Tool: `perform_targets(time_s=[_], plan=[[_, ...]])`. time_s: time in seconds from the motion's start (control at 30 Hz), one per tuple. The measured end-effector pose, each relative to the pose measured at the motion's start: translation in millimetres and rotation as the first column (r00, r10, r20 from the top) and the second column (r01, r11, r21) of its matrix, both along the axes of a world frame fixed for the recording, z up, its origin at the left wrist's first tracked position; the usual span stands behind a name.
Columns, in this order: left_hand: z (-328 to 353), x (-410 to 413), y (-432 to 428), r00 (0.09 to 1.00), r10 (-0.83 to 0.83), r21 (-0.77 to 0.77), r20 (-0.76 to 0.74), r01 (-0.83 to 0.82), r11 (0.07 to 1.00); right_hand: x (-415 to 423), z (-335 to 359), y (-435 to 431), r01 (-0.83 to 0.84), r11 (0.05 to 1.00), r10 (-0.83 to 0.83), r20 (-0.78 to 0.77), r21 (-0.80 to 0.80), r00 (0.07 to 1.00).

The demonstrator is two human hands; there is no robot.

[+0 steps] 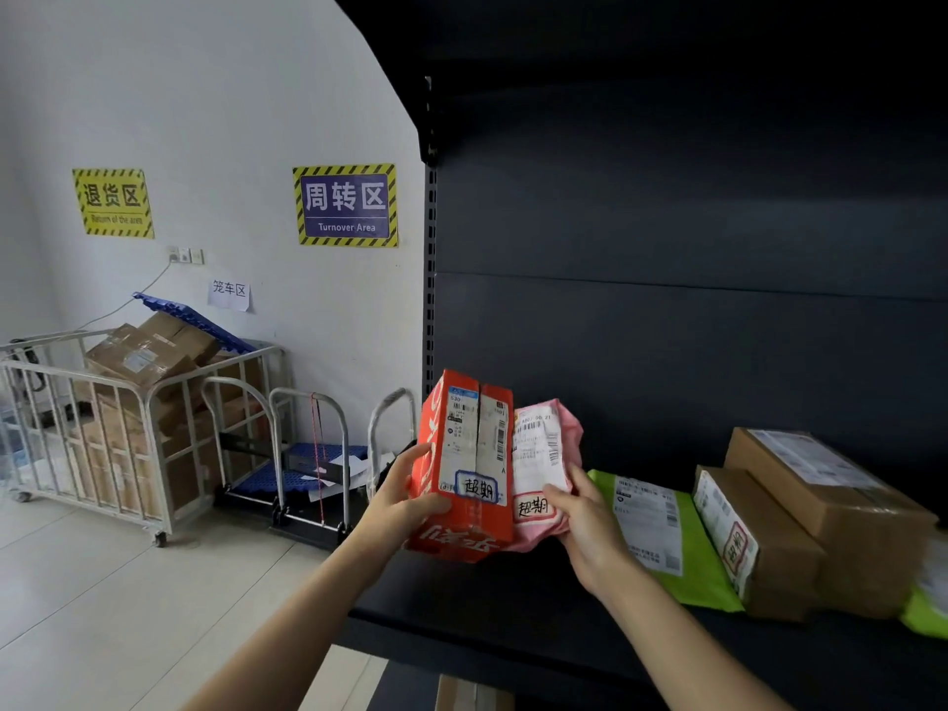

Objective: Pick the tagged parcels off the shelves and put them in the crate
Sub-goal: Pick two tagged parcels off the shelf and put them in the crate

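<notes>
My left hand [405,497] grips an orange-red carton [464,469] with a white shipping label and a blue-framed tag, held upright at the left end of the dark shelf [513,608]. Right beside it, my right hand [585,526] holds a pink soft mailer [544,454] with a label and a red-framed tag. The two parcels touch each other. Further right on the shelf lie a green mailer [682,546] and a brown box with a red tag [754,541]. No crate is in view.
A larger cardboard box [831,495] stands behind the tagged brown box. On the floor to the left stand a metal cage cart [102,433] full of cartons and folded platform trolleys [308,469]. Another carton [461,695] shows on the shelf below.
</notes>
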State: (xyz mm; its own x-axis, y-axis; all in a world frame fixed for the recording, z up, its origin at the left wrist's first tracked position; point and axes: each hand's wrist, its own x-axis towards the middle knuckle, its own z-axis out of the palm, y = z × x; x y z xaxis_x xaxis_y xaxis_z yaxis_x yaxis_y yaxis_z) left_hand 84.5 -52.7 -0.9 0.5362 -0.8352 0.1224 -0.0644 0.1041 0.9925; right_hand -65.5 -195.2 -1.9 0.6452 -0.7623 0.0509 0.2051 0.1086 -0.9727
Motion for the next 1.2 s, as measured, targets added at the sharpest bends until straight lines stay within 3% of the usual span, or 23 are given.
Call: perform_targets(time_s=[0.33,0.5,1.2], plan=[[-3.7,-39.5,20.5,0.987,0.14,-0.052,0.083,-0.136,0.989,-40.7,1.0,22.6,0.007,0.978,0.005,0.058,-0.21,0.998],[-8.3,-58.7,33.3,0.979,0.199,-0.071,0.045,-0.195,0.978,-54.8,-1.9,33.8,0.0,0.939,0.031,0.084,-0.344,0.996],[0.9,-73.6,168.0,0.882,0.469,-0.064,0.052,-0.466,0.883,-13.3,3.8,126.4,-0.267,0.902,0.327,0.134,-0.339,0.935]])
